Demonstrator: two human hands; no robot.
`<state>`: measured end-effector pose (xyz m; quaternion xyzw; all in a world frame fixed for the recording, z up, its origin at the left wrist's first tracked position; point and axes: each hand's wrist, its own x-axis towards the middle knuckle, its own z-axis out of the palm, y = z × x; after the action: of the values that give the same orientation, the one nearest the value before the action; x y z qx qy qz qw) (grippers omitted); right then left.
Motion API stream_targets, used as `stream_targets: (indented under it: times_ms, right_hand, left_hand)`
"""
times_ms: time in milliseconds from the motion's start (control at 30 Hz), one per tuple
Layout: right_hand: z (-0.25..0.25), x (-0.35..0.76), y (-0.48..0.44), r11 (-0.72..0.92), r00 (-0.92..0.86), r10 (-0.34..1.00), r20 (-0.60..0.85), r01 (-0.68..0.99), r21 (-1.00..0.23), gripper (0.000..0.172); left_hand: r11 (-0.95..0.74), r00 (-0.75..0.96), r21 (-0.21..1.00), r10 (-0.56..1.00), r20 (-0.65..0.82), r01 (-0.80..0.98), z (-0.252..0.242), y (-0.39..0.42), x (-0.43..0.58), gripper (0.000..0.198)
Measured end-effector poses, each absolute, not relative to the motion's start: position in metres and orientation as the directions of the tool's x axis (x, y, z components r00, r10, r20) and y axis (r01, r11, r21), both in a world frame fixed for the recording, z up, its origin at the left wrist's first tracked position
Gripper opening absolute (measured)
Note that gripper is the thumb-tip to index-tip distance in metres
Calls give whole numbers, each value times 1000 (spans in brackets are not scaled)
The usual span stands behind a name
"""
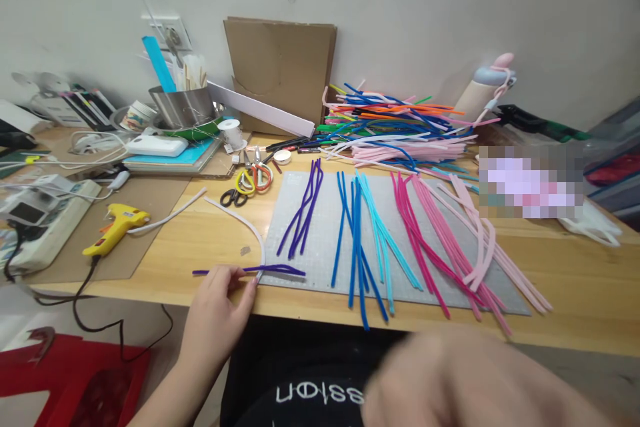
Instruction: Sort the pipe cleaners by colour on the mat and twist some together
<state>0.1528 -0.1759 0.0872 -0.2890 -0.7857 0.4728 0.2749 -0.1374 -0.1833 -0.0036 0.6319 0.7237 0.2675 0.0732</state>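
My left hand (220, 297) rests at the table's front edge, its fingers curled over a few purple pipe cleaners (283, 269) that stick out on both sides of it. The thumb tip touches the lower end of a curved white pipe cleaner (253, 227). Close to the camera at lower right, my right hand (465, 380) is smeared by motion, and its fingers cannot be made out. On the grey cutting mat (320, 213) lie loose groups of pipe cleaners: purple (305, 213), blue (356, 247), light blue (380, 233), dark pink (417, 233), pink (445, 240) and pale pink (515, 270).
A yellow glue gun (117, 227) lies left, near a power strip (55, 233). Scissors (255, 177) and a thread spool (231, 135) sit behind the mat. Farther back are a mixed pipe cleaner heap (400, 123), cardboard (280, 67), a metal pot (183, 107) and a bottle (483, 90).
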Motion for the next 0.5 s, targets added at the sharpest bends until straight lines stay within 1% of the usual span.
stream_targets:
  times_ms: [67,100,133,233,300,367,500]
  right_hand:
    - [82,135,-153,375,-744,656,130,172,-911,18]
    - [75,124,-143,345,-667,739,97,251,-905,20]
    - [67,114,-136,342,-578,810,97,331,-879,18]
    - [37,88,-122,422,-542,829,137,447,-789,21]
    - [22,77,-119,465,-561,813,154,468,-752,26]
    - [13,69,-118,482,-577,802,156,469,-740,31]
    - [7,61,-117,485,-593,791,151,458,-745,31]
  left_hand:
    - [52,-194,508,954,230,860,-5,-187,-140,19]
    - [44,-189,520,955,229,853,-5,-188,-140,18]
    - [31,-179,532,957,229,846,-5,-189,-140,18]
    - [-39,-117,557,963,241,830,-4,-187,-136,17]
    - [-83,-74,565,966,249,821,-4,-185,-133,17]
    - [-100,-53,559,967,250,823,-5,-181,-130,17]
    - [-72,-72,529,966,246,846,-7,-179,-130,15]
